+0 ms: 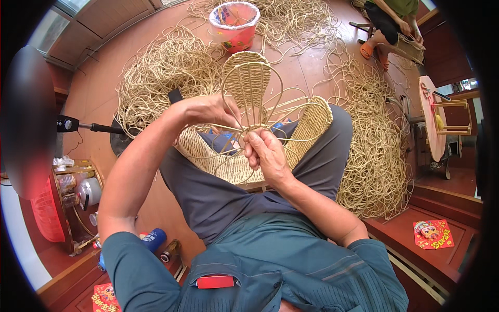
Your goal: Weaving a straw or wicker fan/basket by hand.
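Observation:
Across my lap rests a woven piece of tan cord (223, 166), with a rounded woven lobe (247, 78) standing up at the far side and another woven lobe (314, 122) on the right. Thin bare loops (280, 86) spread from its middle. My left hand (215, 110) reaches in from the left, fingers bent and pinching a cord beside the middle. My right hand (267, 151) grips the frame's middle between thumb and fingers, just below where the loops meet. Its fingertips partly hide that joint.
Big heaps of loose tan cord lie at left (166, 78) and right (371, 140). A red lined bucket (234, 26) stands at the far side. Another person (392, 26) sits at the far right. A round pink board (432, 118) stands at right, a black-based stand (117, 136) at left.

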`<state>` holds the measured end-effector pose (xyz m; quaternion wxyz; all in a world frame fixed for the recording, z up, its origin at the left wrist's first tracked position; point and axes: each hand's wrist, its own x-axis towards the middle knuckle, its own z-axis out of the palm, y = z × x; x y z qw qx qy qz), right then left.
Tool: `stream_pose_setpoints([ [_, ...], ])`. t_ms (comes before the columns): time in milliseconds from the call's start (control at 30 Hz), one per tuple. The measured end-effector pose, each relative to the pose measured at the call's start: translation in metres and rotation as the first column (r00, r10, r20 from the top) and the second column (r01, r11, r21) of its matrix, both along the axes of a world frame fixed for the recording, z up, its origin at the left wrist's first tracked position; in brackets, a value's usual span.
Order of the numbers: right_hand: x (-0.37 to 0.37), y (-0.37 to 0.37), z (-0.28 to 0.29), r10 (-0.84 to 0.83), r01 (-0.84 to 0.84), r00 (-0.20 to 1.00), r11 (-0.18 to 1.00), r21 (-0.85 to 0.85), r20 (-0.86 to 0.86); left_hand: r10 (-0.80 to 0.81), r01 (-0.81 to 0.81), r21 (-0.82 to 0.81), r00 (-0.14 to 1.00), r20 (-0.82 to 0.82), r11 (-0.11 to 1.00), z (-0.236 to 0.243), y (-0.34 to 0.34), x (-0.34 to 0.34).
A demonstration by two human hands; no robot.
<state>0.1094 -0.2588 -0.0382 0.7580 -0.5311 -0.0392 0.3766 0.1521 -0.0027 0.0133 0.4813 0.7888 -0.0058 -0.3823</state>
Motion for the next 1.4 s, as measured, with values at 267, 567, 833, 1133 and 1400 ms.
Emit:
stream_pose_setpoints([
  [267, -0.019, -0.062, 0.033, 0.351, -0.152, 0.841, 0.884, -0.441, 0.413, 0.256, -0.63, 0.278, 0.621, 0.741, 0.725, 0.055, -0.092, -0.092],
  [567, -0.031, -0.102, 0.07, 0.552, -0.132, 0.262, 0.833, -0.538, 0.791, 0.751, -0.677, -0.331, 0.623, 0.218, 0.658, 0.008, -0.127, -0.131],
  [833, 0.052, -0.032, 0.045, 0.252, 0.347, -0.195, 0.922, -0.173, 0.948, 0.755, -0.608, -0.586, 0.656, 0.01, 0.536, 0.058, -0.109, -0.151],
  [1133, 0.1, -0.003, 0.006, 0.204, 0.284, -0.286, 0.951, -0.12, 0.936, 0.9, -0.783, -0.457, 0.42, 0.114, 0.423, 0.119, -0.062, -0.205],
  [1400, 0.108, -0.004, 0.009, 0.177, 0.184, -0.154, 0.972, -0.148, 0.972, 0.921, -0.982, -0.161, -0.153, 0.358, -0.101, 0.091, 0.137, -0.439],
])
